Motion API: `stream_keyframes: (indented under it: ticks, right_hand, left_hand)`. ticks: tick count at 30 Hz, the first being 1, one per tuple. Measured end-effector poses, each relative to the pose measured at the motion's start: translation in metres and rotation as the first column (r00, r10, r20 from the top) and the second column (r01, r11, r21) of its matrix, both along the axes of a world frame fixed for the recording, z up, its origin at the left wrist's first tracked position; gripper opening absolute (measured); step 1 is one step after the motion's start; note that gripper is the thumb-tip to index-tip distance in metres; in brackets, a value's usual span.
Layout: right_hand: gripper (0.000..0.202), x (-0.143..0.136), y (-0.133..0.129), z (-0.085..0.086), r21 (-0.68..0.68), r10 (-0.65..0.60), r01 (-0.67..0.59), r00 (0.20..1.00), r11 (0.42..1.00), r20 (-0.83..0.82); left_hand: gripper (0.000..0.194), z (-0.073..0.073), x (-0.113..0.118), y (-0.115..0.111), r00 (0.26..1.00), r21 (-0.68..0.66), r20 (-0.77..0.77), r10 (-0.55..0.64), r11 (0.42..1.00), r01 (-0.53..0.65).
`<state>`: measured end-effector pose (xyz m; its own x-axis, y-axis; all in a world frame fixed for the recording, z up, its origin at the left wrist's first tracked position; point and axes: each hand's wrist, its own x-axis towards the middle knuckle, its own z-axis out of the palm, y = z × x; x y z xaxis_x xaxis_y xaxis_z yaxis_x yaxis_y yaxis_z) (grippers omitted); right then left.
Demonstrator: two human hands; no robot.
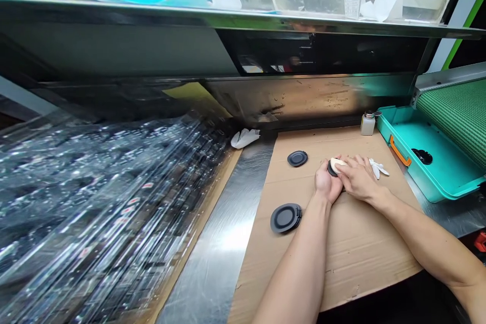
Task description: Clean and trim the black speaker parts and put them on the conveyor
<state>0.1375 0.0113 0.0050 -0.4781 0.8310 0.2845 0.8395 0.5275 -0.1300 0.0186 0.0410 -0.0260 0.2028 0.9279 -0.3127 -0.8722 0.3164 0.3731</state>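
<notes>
Over the cardboard sheet [364,253], my left hand [324,182] is closed around a round black plastic part [332,168], mostly covered by the fingers. My right hand [359,177] presses a small cream-white pad [336,164] against that part's face; whether it is cloth or sponge I cannot tell. Two similar black oval parts lie flat on the cardboard: a farther one [297,158] left of my hands, and a nearer one [285,217] beside my left forearm. Small white finger-shaped pieces [377,168] lie just right of my right hand.
A white bottle with a metal cap [367,124] stands at the cardboard's back edge. To the right, a teal tray [429,190] with an orange handle holds a black disc [422,156], beside a green mesh belt [455,106]. Clear plastic packs [94,212] are piled left.
</notes>
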Motion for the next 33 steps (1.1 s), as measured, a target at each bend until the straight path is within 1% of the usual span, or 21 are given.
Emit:
stream_keyframes:
  ticks: [3,4,7,8,11,12,14,16,17,19,21,24,27,28,30,32,33]
  right_hand:
    - [0.030,0.001,-0.001,0.003,-0.025,0.095,-0.095,0.995,0.995,0.032]
    - [0.030,0.001,-0.002,0.004,-0.026,0.092,-0.091,0.995,0.996,0.049]
    - [0.030,0.002,-0.003,0.006,-0.006,-0.028,0.029,0.995,1.000,0.094]
    - [0.030,0.001,-0.003,0.006,-0.006,-0.033,0.034,0.994,0.999,0.101]
    - [0.032,0.001,-0.004,0.007,-0.020,0.060,-0.059,0.992,0.998,0.115]
    - [0.032,0.002,-0.003,0.006,-0.022,0.052,-0.049,0.991,0.999,0.122]
    - [0.032,0.007,0.002,0.005,-0.016,-0.060,0.063,0.989,0.998,0.135]
    - [0.034,0.015,0.009,0.003,-0.008,-0.204,0.207,0.970,0.978,0.132]
    - [0.035,0.018,0.012,0.002,-0.007,-0.255,0.258,0.959,0.966,0.122]
    - [0.036,0.025,0.017,0.001,-0.006,-0.317,0.319,0.943,0.948,0.097]
    - [0.034,0.028,0.020,0.000,-0.014,-0.337,0.340,0.938,0.940,0.084]
    - [0.031,0.028,0.021,-0.002,-0.025,-0.321,0.324,0.943,0.946,0.084]
    - [0.031,0.027,0.019,-0.003,-0.015,-0.273,0.275,0.959,0.961,0.072]
    - [0.031,0.026,0.018,-0.003,-0.012,-0.241,0.242,0.968,0.970,0.070]
    - [0.031,0.025,0.016,-0.002,-0.023,-0.134,0.136,0.987,0.990,0.084]
    - [0.029,0.024,0.015,-0.001,-0.068,-0.013,0.021,0.993,0.997,0.116]
    - [0.029,0.023,0.015,-0.002,-0.091,0.028,-0.016,0.991,0.996,0.128]
  left_hand:
    - [0.044,-0.001,-0.001,0.002,1.000,-0.013,-0.003,0.030,0.999,-0.030]
    - [0.045,-0.001,-0.002,0.002,0.999,-0.013,-0.003,0.038,0.999,-0.038]
    - [0.044,-0.002,-0.003,0.003,0.998,-0.007,-0.020,0.063,0.998,-0.063]
    - [0.044,-0.002,-0.003,0.003,0.997,-0.008,-0.029,0.067,0.998,-0.067]
    - [0.046,-0.003,-0.003,0.003,0.997,-0.015,-0.037,0.065,0.998,-0.066]
    - [0.047,-0.003,-0.004,0.003,0.997,-0.019,-0.039,0.069,0.997,-0.070]
    - [0.046,-0.003,-0.005,0.002,0.996,-0.020,-0.043,0.076,0.997,-0.077]
    - [0.045,-0.002,-0.007,0.002,0.996,-0.018,-0.048,0.071,0.997,-0.072]
    - [0.045,-0.002,-0.008,0.002,0.997,-0.019,-0.047,0.065,0.998,-0.066]
    - [0.048,0.000,-0.010,0.001,0.998,-0.025,-0.033,0.059,0.998,-0.060]
    - [0.045,0.003,-0.012,-0.001,0.997,-0.041,-0.005,0.081,0.996,-0.081]
    - [0.033,0.010,-0.014,-0.005,0.993,-0.048,0.038,0.110,0.993,-0.108]
    - [0.031,0.016,-0.015,-0.008,0.994,-0.032,0.071,0.084,0.996,-0.082]
    - [0.031,0.018,-0.015,-0.009,0.993,-0.029,0.085,0.079,0.997,-0.076]
    - [0.031,0.022,-0.015,-0.010,0.988,-0.035,0.117,0.095,0.995,-0.092]
    - [0.033,0.027,-0.016,-0.011,0.980,-0.048,0.151,0.132,0.991,-0.126]
    - [0.036,0.028,-0.016,-0.012,0.975,-0.052,0.167,0.146,0.989,-0.139]
